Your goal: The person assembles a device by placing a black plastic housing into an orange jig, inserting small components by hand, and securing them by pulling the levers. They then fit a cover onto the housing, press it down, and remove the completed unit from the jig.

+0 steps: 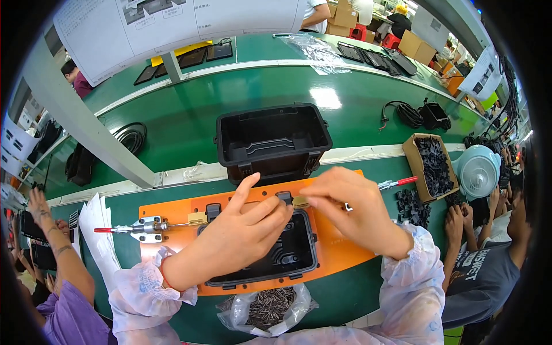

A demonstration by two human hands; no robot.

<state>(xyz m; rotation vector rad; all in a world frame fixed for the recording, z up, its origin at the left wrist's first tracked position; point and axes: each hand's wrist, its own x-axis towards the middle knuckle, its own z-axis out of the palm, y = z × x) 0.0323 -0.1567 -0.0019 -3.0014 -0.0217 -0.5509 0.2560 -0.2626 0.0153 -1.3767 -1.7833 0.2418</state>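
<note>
My left hand [238,233] reaches over the left part of an open black plastic box [305,241] held in an orange fixture plate [339,244]. One finger is raised; the others curl together near the box's far rim, and their tips' grip is hidden. My right hand [353,204] is closed in a pinch just right of a small black latch piece [284,197] at that rim. What it pinches is too small to make out. Another black latch piece [213,211] sits at the far rim, left of my left hand.
A toggle clamp [150,228] is on the plate's left; another clamp's red handle [407,180] shows right. A larger black box [270,138] stands beyond. A bag of metal pins [270,307] lies nearest me. Right are a carton of black parts [434,167] and a fan [479,171]. Co-workers flank me.
</note>
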